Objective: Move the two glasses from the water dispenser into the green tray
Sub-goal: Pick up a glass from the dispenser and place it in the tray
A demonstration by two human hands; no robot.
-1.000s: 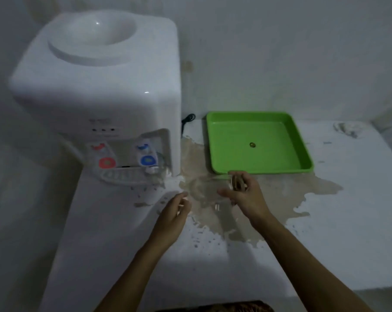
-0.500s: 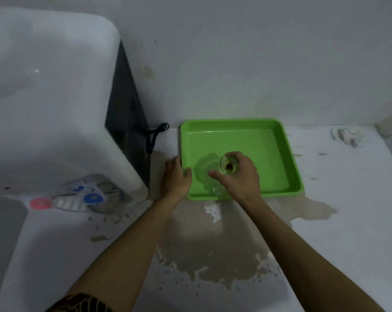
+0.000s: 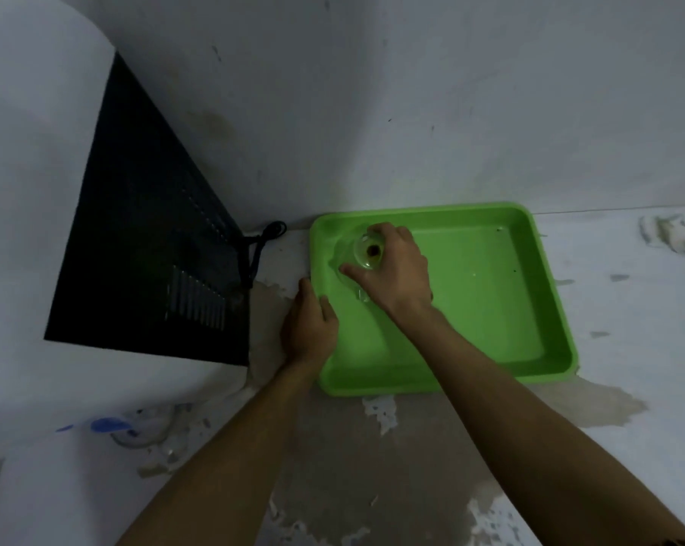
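One clear glass (image 3: 366, 252) gripped by the rim in my right hand (image 3: 398, 269), low over the green tray's (image 3: 490, 309) far-left corner; left hand (image 3: 309, 329) rests loosely open on its edge; next, judged: set down, release, fetch second.

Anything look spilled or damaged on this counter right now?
Yes. A large brownish patch spreads across the white counter in front of the green tray, ragged-edged with paint flaking off. Whether it is wet cannot be told.
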